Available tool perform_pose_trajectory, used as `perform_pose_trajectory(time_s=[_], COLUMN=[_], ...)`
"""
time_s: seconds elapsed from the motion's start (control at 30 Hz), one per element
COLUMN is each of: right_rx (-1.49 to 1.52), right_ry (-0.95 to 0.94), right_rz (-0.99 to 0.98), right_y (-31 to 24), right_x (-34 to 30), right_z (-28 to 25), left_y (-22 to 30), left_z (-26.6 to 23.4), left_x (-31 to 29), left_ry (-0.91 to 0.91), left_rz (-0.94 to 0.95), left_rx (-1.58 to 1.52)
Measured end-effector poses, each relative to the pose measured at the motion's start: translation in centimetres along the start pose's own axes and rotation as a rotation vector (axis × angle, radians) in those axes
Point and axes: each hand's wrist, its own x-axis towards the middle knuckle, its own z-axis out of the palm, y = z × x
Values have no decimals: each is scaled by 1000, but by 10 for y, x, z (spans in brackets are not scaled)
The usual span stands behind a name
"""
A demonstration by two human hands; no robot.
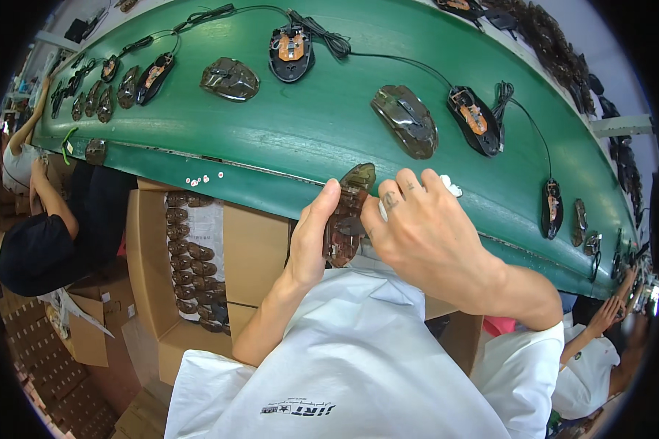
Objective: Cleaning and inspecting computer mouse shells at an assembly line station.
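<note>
My left hand (311, 241) grips a translucent dark brown computer mouse shell (343, 238) in front of my chest, its thumb along the side. Against the shell's right edge, my right hand (436, 234) is closed around a crumpled white cloth-like piece (452, 186). Bits of white show on both sides of its fist. Beyond my hands on the green bench lie another smoky mouse shell (406, 121) and an opened black mouse base (476, 121) with an orange-brown circuit board and cable. The fingertips of my right hand are hidden.
A green conveyor-like bench (329, 102) carries a further shell (230, 79) and an opened corded mouse (291, 51). Small white round pieces (203, 179) lie on the near ledge. A cardboard box (150, 263) below holds rows of shells. Co-workers sit at left (44, 234) and right (589, 366).
</note>
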Motion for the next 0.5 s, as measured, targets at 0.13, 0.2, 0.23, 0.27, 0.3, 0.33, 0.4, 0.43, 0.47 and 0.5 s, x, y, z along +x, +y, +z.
perform_pose_trajectory(time_s=[0.13,0.2,0.23,0.27,0.3,0.33,0.4,0.43,0.47,0.5], right_rx=[-33,-42,-44,-45,-48,-50,5,64,123,182], right_ry=[-14,-21,-32,-43,-53,-64,-27,8,43,78], right_rz=[-93,-125,-125,-125,-125,-125,-102,-77,-52,-26], right_y=[6,6,5,4,3,2,1,0,0,1], right_x=[7,9,10,10,11,11,8,5,2,0], right_z=[0,1,0,0,0,0,5,9,13,14], left_y=[-2,-4,-4,-5,-5,-5,-5,-5,-5,-4], left_z=[0,-1,-3,-5,-7,-8,-6,-5,-3,-2], left_x=[1,1,1,1,1,1,1,1,1,1], left_ry=[10,14,16,18,19,21,30,40,49,58], left_rz=[28,35,37,39,42,45,52,56,58,60], left_rx=[3,2,-8,-18,-28,-38,-32,-24,-16,-8])
